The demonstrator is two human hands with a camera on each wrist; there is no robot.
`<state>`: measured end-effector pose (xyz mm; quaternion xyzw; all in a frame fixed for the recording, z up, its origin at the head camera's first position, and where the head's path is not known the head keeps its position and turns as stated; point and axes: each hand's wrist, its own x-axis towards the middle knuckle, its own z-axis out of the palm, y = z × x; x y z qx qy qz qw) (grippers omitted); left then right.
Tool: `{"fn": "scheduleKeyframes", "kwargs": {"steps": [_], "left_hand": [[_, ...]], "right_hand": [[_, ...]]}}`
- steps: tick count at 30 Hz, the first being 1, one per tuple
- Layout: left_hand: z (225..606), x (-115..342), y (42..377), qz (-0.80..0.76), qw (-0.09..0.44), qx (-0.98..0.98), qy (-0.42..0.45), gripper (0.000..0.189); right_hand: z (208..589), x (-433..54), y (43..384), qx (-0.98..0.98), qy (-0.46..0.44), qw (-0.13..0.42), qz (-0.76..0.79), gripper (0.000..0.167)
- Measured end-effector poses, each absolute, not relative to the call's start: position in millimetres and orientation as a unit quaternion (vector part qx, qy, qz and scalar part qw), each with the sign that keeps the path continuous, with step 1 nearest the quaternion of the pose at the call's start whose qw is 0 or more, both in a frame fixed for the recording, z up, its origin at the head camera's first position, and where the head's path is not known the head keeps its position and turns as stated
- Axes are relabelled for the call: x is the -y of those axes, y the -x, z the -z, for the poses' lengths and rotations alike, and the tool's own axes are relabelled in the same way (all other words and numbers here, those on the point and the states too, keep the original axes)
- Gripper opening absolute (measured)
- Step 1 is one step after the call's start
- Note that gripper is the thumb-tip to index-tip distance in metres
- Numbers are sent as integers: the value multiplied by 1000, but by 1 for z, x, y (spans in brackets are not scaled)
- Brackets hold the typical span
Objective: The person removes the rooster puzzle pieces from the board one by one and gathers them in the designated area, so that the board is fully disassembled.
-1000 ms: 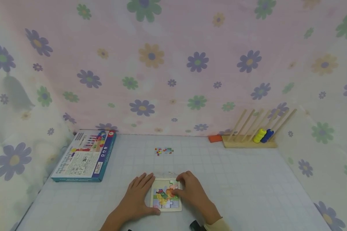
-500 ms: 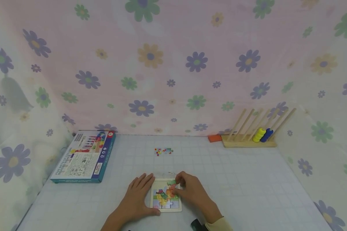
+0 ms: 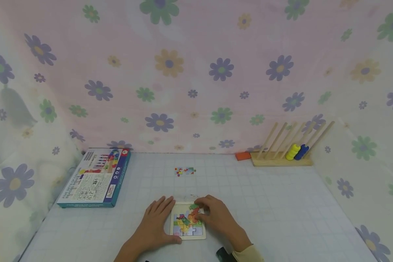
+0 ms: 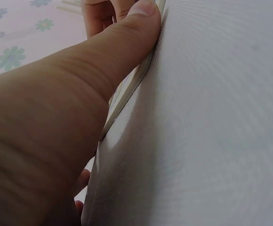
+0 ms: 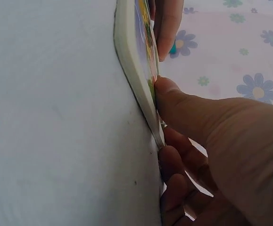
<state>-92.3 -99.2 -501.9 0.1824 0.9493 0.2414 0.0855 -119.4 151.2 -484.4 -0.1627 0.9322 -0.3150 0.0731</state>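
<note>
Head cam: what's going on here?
A person is working on a small jigsaw. The left grip lies along the left side of the jigsaw tray, thumb at its near edge. The right grip is at the far right corner, thumb touching the fitted pieces. The tray's upper left is bare, and two loose pieces lie beyond it on the table.

A box lies on the table at left; far right, an orange block sits beside a wooden rack holding yellow beads and blue beads.
</note>
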Motion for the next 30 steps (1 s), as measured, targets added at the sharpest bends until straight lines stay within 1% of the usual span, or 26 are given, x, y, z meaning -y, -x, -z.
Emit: {"fn": "scheduleKeyframes", "kwargs": {"steps": [7, 14, 24, 30], "left_hand": [[504, 99, 93, -243, 84, -949, -183, 122], [505, 99, 93, -247, 91, -948, -179, 121], [505, 99, 94, -247, 91, -948, -179, 122], [506, 99, 93, -239, 83, -950, -183, 123]], "right_hand": [[486, -153, 121, -931, 140, 85, 325, 32], [486, -154, 120, -928, 149, 89, 329, 31], [487, -159, 121, -925, 175, 62, 331, 29], [492, -163, 123, -931, 180, 19, 316, 27]]}}
